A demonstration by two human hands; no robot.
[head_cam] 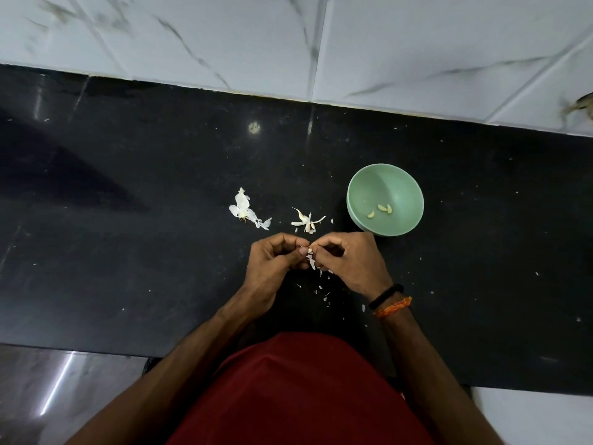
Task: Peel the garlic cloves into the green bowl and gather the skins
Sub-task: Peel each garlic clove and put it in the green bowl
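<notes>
A: Where is the garlic right now?

B: One garlic clove (310, 250) sits pinched between both hands above the black worktop (128, 220). The left hand (276, 261) curls its fingers round it, and the right hand (348, 261) pinches it from the other side, fingertips meeting.

A: And the bowl?

B: The green bowl (385, 187) stands just beyond the right hand, with three peeled cloves (382, 210) lying inside.

A: The skins?

B: Two loose clusters of skins lie beyond the hands: one (245, 210) to the left, another (306, 221) nearer the bowl. Small flakes (321, 284) are scattered under the hands.
</notes>
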